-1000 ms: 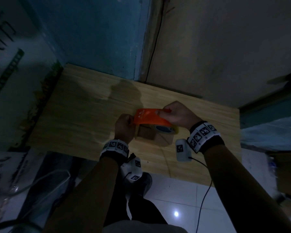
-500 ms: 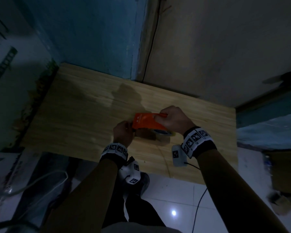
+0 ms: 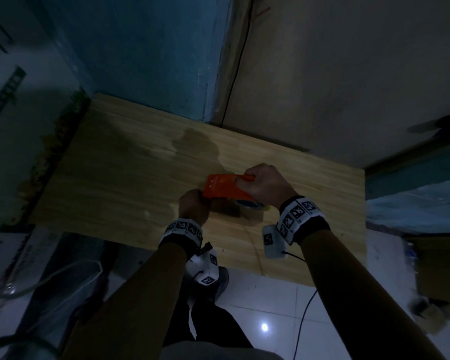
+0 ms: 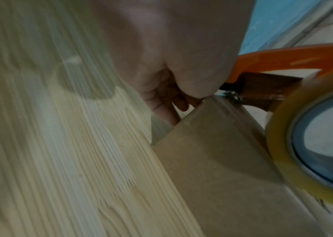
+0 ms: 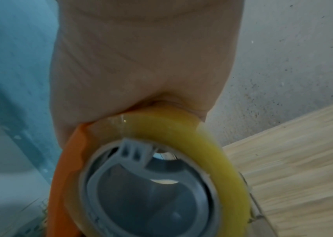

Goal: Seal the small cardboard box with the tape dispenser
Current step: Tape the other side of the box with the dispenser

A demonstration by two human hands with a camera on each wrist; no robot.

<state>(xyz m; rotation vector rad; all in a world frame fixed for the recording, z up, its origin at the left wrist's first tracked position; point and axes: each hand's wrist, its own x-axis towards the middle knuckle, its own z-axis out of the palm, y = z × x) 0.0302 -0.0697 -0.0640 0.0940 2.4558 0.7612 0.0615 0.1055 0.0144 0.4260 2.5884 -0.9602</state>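
On the wooden table (image 3: 120,183), a small brown cardboard box (image 3: 251,217) lies mostly hidden under an orange tape dispenser (image 3: 222,188). My right hand (image 3: 260,184) grips the dispenser's handle from above and holds it on top of the box. My left hand (image 3: 194,205) holds the box's left end, its fingers curled at the corner. In the left wrist view the box (image 4: 212,163) shows its side wall, with the yellow tape roll (image 4: 279,128) and the orange frame (image 4: 295,54) above it. The right wrist view shows the roll (image 5: 184,133) on its grey hub (image 5: 151,184) under my palm (image 5: 141,64).
The table stands against a blue wall (image 3: 140,48) and a grey wall (image 3: 348,74), with a black cable (image 3: 235,74) running down the corner. White floor tiles (image 3: 270,307) lie below the front edge. A cardboard carton (image 3: 439,268) stands on the floor at the right.
The dispenser has come down closer onto the box and shifted slightly left toward my left hand. My left hand has stayed at the box's left end.
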